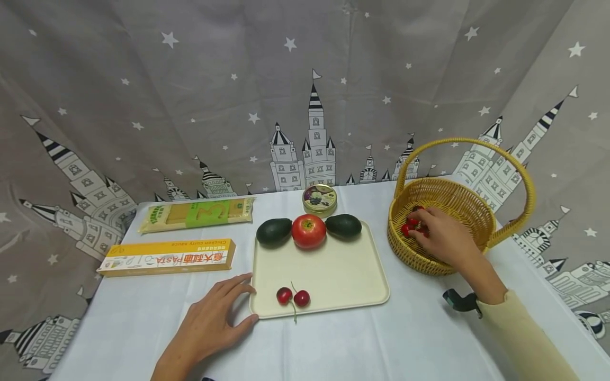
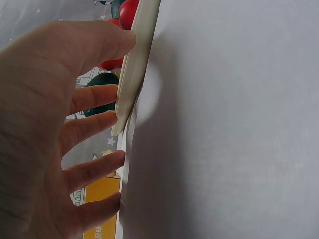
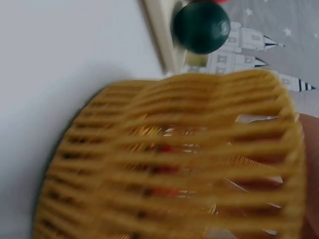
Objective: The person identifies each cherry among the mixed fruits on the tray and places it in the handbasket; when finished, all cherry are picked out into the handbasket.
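Observation:
My left hand (image 1: 212, 317) rests at the left edge of the cream tray (image 1: 333, 275), fingers spread. In the left wrist view its thumb lies over the tray's rim (image 2: 137, 64). Two cherries (image 1: 302, 298) with stems lie near the tray's front edge. A red tomato-like fruit (image 1: 308, 231) sits at the tray's back between two dark green avocados (image 1: 274, 232). My right hand (image 1: 443, 235) reaches into the yellow wicker basket (image 1: 414, 259), thumb and fingers around small red fruit (image 1: 412, 225). Wickerwork (image 3: 189, 149) hides most of that hand in the right wrist view.
Left of the tray lie a pasta box (image 1: 167, 257) and, behind it, a packet of noodles (image 1: 197, 213). A round tin (image 1: 320, 200) stands behind the tray. The basket's tall handle (image 1: 467, 141) arches over its opening. A patterned grey curtain (image 1: 214, 79) hangs behind the table.

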The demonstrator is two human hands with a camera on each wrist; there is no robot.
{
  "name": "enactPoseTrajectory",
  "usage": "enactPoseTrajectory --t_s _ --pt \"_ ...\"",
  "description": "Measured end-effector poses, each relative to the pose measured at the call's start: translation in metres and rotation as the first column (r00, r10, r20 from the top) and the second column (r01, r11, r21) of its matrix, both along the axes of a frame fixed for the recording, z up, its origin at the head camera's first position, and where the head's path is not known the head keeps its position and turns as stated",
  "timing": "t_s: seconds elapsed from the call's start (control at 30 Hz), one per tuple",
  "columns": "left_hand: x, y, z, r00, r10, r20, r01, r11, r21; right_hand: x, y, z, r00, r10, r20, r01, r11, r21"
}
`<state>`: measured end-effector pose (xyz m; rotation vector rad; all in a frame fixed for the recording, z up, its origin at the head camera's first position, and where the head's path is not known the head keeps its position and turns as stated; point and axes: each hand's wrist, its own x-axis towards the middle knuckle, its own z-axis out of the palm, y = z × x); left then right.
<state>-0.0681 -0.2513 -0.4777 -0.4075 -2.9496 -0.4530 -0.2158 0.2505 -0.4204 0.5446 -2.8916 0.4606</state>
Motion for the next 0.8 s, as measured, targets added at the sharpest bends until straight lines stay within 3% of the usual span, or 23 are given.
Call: enactPoseTrajectory --t_s 0.33,0.8 --pt "0.001 0.000 -0.001 1.000 -0.006 -0.010 0.006 1.000 0.003 0.004 -0.035 0.010 0.996 0.024 -0.087 -0.030 0.997 -0.074" --pt "0.000 -0.001 -0.001 1.000 -0.004 0.002 0.004 1.000 -0.014 0.002 -0.086 0.014 0.987 0.133 -0.091 -0.143 0.984 -0.103"
